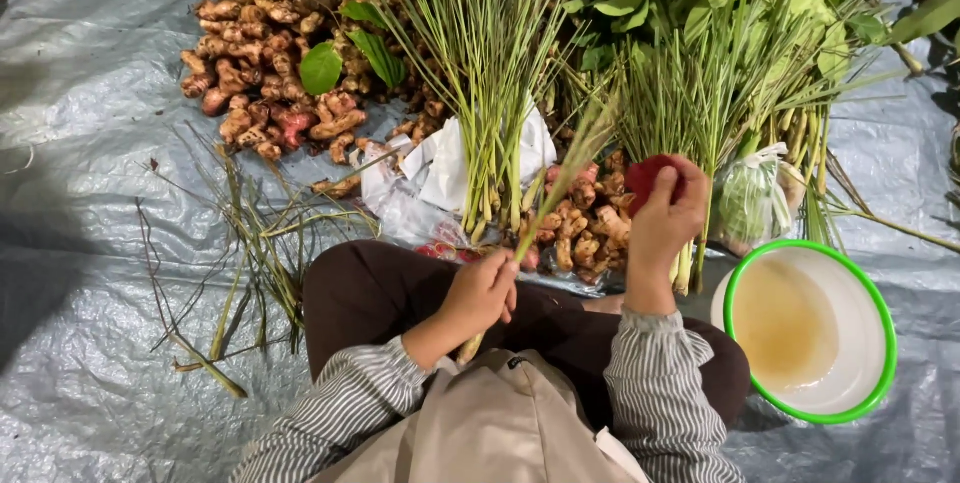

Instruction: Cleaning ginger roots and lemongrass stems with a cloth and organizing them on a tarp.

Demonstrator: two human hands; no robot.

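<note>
Gripping a lemongrass stalk (pixel 545 208) over the lap, the left hand (pixel 483 290) sits near the right hand (pixel 664 215), closed on a red object (pixel 645 177), with ginger (pixel 585 223), bundles (pixel 490 73) and a bowl (pixel 872 295) crowding around.

The person sat cross-legged, both forearms in striped sleeves reaching forward over the knees. The left hand (pixel 483 293) was low, just above the lap, fingers curled into a closed fist, knuckles up. The right hand (pixel 665 211) was raised higher, wrist bent, fingers and thumb pinched shut, back of the hand toward the camera.
</note>
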